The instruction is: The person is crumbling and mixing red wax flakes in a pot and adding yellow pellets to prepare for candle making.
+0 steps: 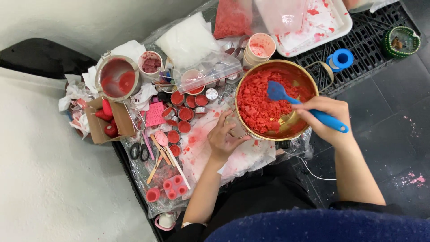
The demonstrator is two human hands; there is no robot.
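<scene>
Both hands crowd the pan (309, 80) rim: left hand (222, 139), right hand (324, 117) gripping spatula (304, 107).

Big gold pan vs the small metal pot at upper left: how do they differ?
The gold pan is far wider than the small metal pot. The pan holds crumbly red chunks; the pot holds smooth red liquid. The left hand steadies the pan and the right hand works a blue spatula in it; the pot stands untouched. The pan is brassy, the pot silvery. Both are round, open and hold red material.
</scene>
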